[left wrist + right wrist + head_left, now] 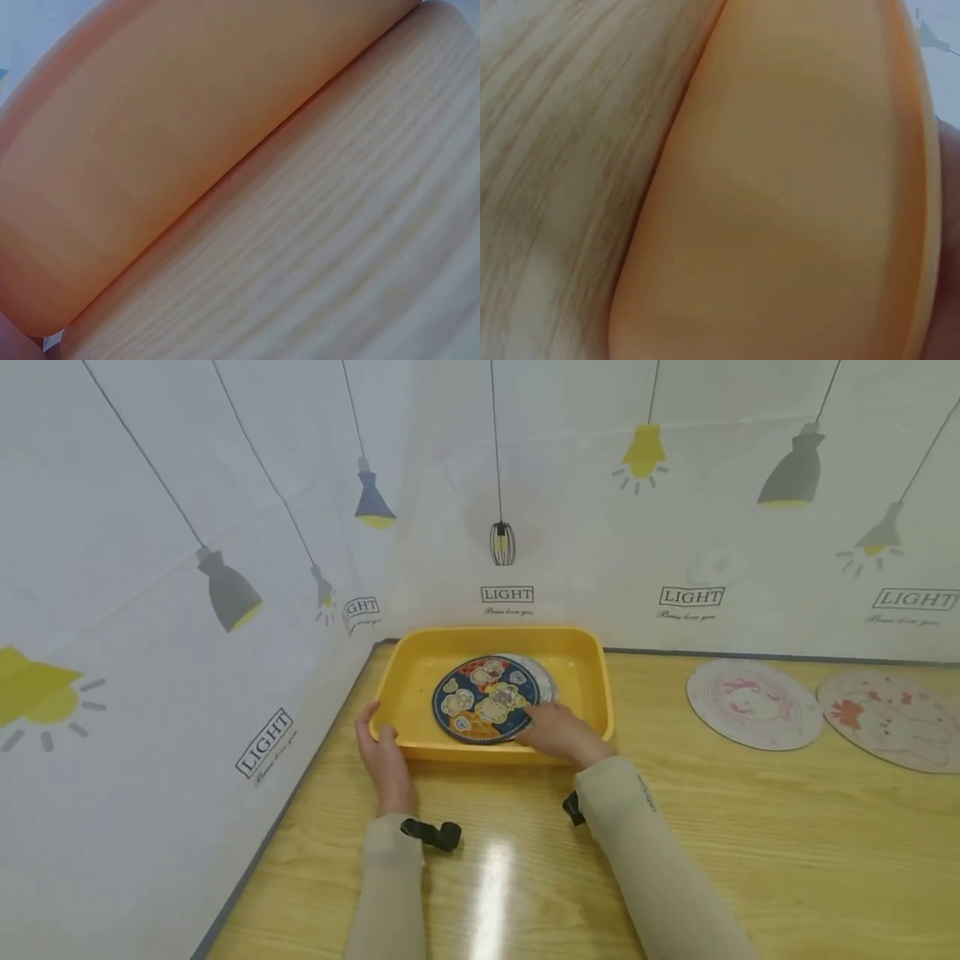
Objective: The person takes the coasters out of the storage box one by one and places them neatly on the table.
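Observation:
A yellow plastic tray [480,754] stands at the back left of the wooden table. My left hand [385,762] grips its front left corner, thumb at the rim and fingers around the outer side. Inside the tray lies a dark blue round mat [483,700] printed with cartoon bears, overlapping a paler round mat [547,681]. My right hand [558,732] reaches over the front right rim and pinches the blue mat's right edge; its fingertips are partly hidden. Both wrist views are filled mostly by the tray's outer wall [165,112] and the wood grain.
Two pale round mats with pink and red drawings, one near [753,703] and one farther right [892,718], lie flat on the table [675,827]. White sheeting [585,552] printed with lamps rises close behind the tray and along the left side.

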Demonstrator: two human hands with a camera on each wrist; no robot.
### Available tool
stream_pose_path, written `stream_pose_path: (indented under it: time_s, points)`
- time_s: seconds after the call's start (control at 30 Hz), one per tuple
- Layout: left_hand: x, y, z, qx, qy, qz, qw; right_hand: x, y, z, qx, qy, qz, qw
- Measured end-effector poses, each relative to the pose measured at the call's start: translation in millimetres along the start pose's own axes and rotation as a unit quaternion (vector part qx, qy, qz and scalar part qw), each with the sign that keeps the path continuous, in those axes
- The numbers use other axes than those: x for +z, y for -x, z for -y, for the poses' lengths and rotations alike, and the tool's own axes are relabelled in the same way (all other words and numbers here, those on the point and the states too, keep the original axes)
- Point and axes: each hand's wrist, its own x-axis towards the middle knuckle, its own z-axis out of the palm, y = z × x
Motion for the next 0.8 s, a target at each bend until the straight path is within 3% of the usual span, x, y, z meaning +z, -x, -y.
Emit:
stream_pose_path:
  time_s: [0.2,0.5,0.8]
  points:
    - [-1.0,1.5,1.1,-0.006,-0.003,0.004,1.0000,1.9,-1.6,-3.0,-0.013,-0.016,0.009,0.9998]
    - [-0.4,1.6,0.0,-0.012,0.010,0.006,0.9999,-0.8,-6.0,-3.5,-0.045,0.015,-0.030,0.9984]
    - [1.1,1.0,-0.6,-0.008,0.010,0.002,0.9999,-3.2,-14.2,-4.2,-0.095,-0.031,-0.028,0.9946]
